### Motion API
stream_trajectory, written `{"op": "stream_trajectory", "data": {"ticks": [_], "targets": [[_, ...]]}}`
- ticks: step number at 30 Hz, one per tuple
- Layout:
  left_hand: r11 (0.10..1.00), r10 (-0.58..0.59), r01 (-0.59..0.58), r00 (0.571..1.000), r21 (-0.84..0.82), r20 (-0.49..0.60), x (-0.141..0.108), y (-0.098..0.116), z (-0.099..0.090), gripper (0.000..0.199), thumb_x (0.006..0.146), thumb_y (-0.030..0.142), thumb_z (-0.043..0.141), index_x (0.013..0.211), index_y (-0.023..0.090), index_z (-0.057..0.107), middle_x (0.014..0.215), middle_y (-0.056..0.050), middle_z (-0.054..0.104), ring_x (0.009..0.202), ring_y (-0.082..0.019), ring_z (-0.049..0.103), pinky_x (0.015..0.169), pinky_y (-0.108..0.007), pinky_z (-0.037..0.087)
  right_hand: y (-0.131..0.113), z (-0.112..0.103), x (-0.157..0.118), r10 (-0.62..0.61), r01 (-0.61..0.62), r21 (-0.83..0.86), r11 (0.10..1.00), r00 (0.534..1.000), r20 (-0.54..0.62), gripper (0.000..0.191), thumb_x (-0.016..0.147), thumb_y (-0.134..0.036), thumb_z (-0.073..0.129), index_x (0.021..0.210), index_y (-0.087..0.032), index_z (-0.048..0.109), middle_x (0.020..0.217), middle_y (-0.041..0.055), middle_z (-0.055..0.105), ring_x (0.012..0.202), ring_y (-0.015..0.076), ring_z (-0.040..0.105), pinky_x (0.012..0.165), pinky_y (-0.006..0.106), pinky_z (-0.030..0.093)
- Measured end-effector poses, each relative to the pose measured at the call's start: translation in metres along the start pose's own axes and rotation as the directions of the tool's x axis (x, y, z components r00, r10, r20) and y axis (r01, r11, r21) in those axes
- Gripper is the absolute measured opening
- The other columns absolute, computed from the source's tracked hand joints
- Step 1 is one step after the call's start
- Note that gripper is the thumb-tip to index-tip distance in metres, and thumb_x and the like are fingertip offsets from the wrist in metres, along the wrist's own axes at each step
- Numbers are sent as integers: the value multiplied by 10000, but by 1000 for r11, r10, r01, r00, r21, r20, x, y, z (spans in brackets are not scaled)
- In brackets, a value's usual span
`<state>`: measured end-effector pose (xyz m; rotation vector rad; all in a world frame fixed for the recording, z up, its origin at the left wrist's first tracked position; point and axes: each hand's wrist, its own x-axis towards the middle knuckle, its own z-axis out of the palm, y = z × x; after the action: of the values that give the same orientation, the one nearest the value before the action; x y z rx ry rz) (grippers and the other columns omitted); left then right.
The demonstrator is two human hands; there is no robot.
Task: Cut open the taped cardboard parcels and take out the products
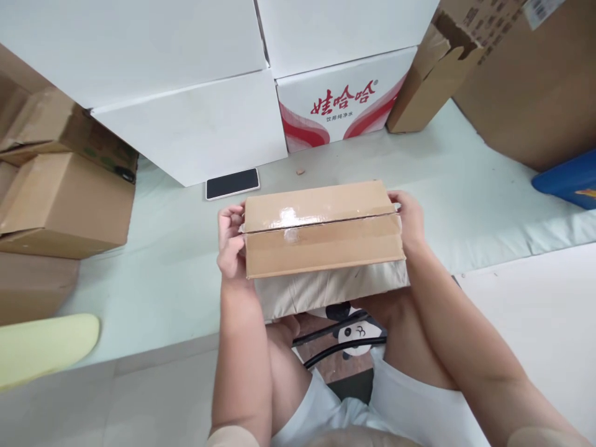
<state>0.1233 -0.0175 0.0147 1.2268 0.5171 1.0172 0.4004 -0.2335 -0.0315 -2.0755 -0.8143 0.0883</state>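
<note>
A brown cardboard box (321, 245) with a dark seam along its top and shiny tape over part of it is at the front edge of the cloth-covered table (177, 273). At its left end, my left hand (231, 239) grips the side with bent fingers. My right hand (410, 220) is closed round the right end, its fingertips partly hidden behind the box. Just beyond the box lies a phone (233, 184) with a dark screen.
White cartons (195, 130) stand stacked at the back, one with red lettering (344, 99). Brown boxes (79, 198) fill the left side. A narrow open carton (428, 81) and a large brown box (535, 87) stand right, near a blue object (568, 180). A pale yellow object (51, 347) juts in at lower left.
</note>
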Motion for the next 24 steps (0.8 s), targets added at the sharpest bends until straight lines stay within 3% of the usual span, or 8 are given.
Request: {"op": "stream_trajectory", "data": {"ticks": [4, 7, 10, 15, 17, 19, 21, 24], "targets": [[993, 40, -47, 996, 105, 75, -3, 7, -10, 571, 625, 546, 928, 1019, 271, 619, 1191, -40, 698, 942, -174, 653, 743, -248, 498, -42, -13, -18, -15, 69, 453, 889, 993, -121, 215, 865, -432, 666, 845, -222, 621, 837, 29, 656, 767, 170, 612, 720, 321, 503], [983, 51, -69, 993, 172, 104, -4, 12, -12, 609, 625, 573, 945, 1001, 256, 586, 1190, -48, 681, 951, -169, 650, 757, -243, 490, -67, -19, -28, -176, 269, 489, 830, 957, -228, 269, 884, -460, 715, 774, -232, 620, 787, 16, 619, 765, 179, 605, 745, 345, 499], [972, 110, -109, 994, 208, 10, -4, 17, -9, 563, 590, 492, 989, 864, 245, 564, 1066, -9, 648, 903, -151, 630, 753, -245, 494, -82, -21, -33, -299, 410, 484, 774, 909, -291, 305, 911, -458, 717, 706, -249, 628, 728, 14, 597, 771, 205, 620, 791, 401, 514], [865, 414, -362, 906, 347, -88, -4, 30, -1, 627, 722, 500, 915, 531, 209, 393, 650, 33, 452, 610, -130, 472, 626, -298, 454, -94, -19, -37, -285, 392, 495, 775, 917, -280, 327, 837, -604, 742, 757, -289, 712, 725, 38, 675, 733, 241, 667, 721, 434, 559], [847, 434, -396, 900, 355, -33, -7, 36, 1, 591, 821, 528, 827, 501, 219, 438, 569, 27, 462, 551, -145, 461, 594, -331, 448, -95, -18, -36, -285, 360, 517, 776, 933, -222, 391, 806, -671, 733, 933, -303, 770, 893, 72, 757, 850, 269, 720, 751, 443, 593], [839, 396, -412, 910, 355, 121, -9, 41, 3, 508, 890, 601, 724, 554, 236, 611, 598, -9, 586, 613, -188, 562, 673, -383, 512, -95, -19, -31, -391, 380, 520, 765, 915, -93, 433, 840, -665, 695, 1072, -311, 787, 1085, 86, 781, 1019, 293, 732, 867, 470, 606], [805, 285, -420, 893, 419, 348, -11, 48, 4, 500, 945, 671, 592, 726, 268, 794, 842, -68, 756, 863, -260, 670, 899, -476, 545, -97, -24, -24, -565, 461, 476, 749, 819, 96, 413, 921, -623, 600, 1109, -322, 812, 1198, 72, 771, 1155, 308, 697, 1019, 517, 559], [714, 87, -427, 841, 555, 535, -13, 59, 6, 490, 974, 658, 525, 908, 320, 873, 1281, -65, 753, 1265, -356, 567, 1197, -587, 360, -103, -34, -17, -651, 547, 356, 758, 670, 357, 489, 1003, -592, 434, 1132, -354, 841, 1340, 36, 729, 1303, 330, 600, 1182, 581, 425]]}}
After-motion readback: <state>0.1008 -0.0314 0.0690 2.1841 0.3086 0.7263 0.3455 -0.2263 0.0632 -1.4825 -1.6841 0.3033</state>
